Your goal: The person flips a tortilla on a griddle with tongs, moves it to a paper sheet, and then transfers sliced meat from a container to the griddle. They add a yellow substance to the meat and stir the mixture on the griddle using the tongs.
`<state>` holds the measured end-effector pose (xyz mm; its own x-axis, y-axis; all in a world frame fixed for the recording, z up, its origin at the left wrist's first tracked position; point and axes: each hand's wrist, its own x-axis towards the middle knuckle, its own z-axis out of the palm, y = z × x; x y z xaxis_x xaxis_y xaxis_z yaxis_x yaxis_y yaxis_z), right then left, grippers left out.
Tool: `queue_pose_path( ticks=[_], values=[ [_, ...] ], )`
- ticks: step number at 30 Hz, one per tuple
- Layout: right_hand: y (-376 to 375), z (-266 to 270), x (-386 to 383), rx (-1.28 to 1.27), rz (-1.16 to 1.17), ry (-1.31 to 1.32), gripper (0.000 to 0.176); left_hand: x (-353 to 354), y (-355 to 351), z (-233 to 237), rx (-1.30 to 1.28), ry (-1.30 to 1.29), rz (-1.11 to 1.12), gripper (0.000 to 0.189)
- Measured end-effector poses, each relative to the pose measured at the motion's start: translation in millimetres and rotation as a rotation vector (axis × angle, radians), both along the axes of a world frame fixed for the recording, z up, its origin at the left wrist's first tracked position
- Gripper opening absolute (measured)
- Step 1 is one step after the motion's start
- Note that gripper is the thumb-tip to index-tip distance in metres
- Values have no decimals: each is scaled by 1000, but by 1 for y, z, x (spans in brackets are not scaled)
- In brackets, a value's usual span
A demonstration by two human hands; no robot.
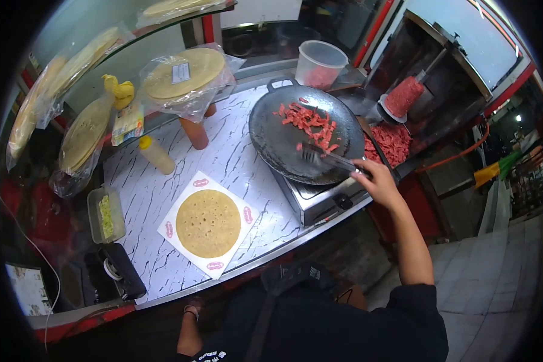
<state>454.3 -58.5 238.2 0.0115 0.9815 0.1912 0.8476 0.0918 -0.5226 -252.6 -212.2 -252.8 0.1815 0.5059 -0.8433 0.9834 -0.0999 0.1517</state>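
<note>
My right hand is closed around the handle of a slotted spatula. The spatula's head rests in a wide black pan, just below a heap of red meat strips. Under the pan is a portable gas stove. My left hand hangs low beside the counter's front edge, dim and small, its fingers not clear. Nearest to it on the counter lies a round flatbread on a square printed paper sheet.
Two squeeze bottles, one yellow-capped and one orange-brown, stand behind the flatbread. Shredded greens fill a plastic tub at left. Bagged flatbreads sit at the back. A meat spit rises over more sliced meat.
</note>
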Motion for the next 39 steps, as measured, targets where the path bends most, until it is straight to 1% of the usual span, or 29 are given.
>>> queue_pose_path(
  ticks=[2, 4, 7, 8, 9, 10, 11, 13, 14, 15, 16, 18, 19, 20, 21, 22, 23, 24, 25, 26, 28, 29, 31, 32, 34, 35, 36, 38, 39],
  values=[
    [18, -14, 16, 139, -112, -65, 35, -7, -10, -8, -9, 8, 1, 35],
    [17, -2, 26, 186, -182, 9, 36, -10, -11, -5, -37, 13, 46, 36],
    [-10, 32, 45, 72, -167, 69, 34, -11, -6, 9, -116, -7, 206, 37],
    [-16, 35, 53, 2, -152, 77, 33, 1, -11, 25, 55, -71, 6, 38],
    [-17, 25, 59, -47, -94, 163, 34, 8, -18, 35, 270, -94, -212, 40],
    [-12, 25, 49, -48, -61, 142, 33, 10, -28, 33, 504, -86, -401, 41],
    [0, 10, 45, 4, -34, 118, 34, 6, -16, 30, 180, -23, -242, 42],
    [32, -8, 49, 63, -14, 95, 34, 3, -12, 17, 73, 40, -206, 45],
    [51, -7, 53, 125, -13, 6, 34, 1, -12, 12, 45, 72, -195, 46],
    [66, -6, 53, 190, -10, -84, 35, 2, -10, 10, 27, 102, -182, 48],
    [73, 15, 42, 168, -47, -37, 36, 6, -6, 13, 2, 136, -170, 49],
    [97, 14, 49, 285, -11, -56, 36, 12, -5, 15, 127, 44, -113, 42],
    [99, 10, 45, 281, -10, -53, 36, 13, -5, 12, 188, -4, -89, 40],
    [102, 5, 40, 197, 34, -108, 36, 12, 0, 7, 168, 20, -86, 42],
    [106, 4, 36, 120, 79, -164, 36, 15, 7, 11, 149, 45, -83, 44],
    [106, 11, 39, 130, 86, -164, 36, 25, 16, 28, 129, 69, -82, 47],
    [101, 24, 46, 125, 100, -213, 36, 28, -2, 22, 313, -75, -230, 40],
    [99, 36, 54, 115, 116, -263, 36, 42, 0, 31, 317, -77, -213, 40],
    [101, 44, 63, 158, 118, -217, 36, 48, -1, 37, 205, -57, -35, 41],
    [102, 56, 61, 54, 29, -83, 37, 54, -3, 43, 112, -24, 145, 41],
    [115, 38, 63, 171, 43, -127, 38, 34, -16, 14, 98, 12, -26, 44],
    [115, 27, 52, 154, 58, -213, 39, 26, -21, 7, 85, 27, -124, 46],
    [104, 24, 37, 163, 115, -315, 38, 24, -22, 17, 63, 31, -281, 50],
    [103, 37, 36, 172, 123, -321, 38, 25, -21, 33, 31, 26, -357, 53],
    [93, 65, 40, 1, 69, -200, 36, 19, -29, 21, 61, 33, -280, 50],
    [101, 58, 51, 164, 106, -215, 35, 15, -30, 14, 64, 35, -254, 49],
    [104, 68, 46, 57, 34, -216, 38, 13, -30, 13, 68, 37, -230, 48],
    [117, 67, 36, 76, 2, -308, 42, 14, -23, 13, 80, 39, -170, 46],
    [124, 64, 24, 84, 1, -278, 44, 18, -18, 20, 89, 36, -112, 45]
  ],
)
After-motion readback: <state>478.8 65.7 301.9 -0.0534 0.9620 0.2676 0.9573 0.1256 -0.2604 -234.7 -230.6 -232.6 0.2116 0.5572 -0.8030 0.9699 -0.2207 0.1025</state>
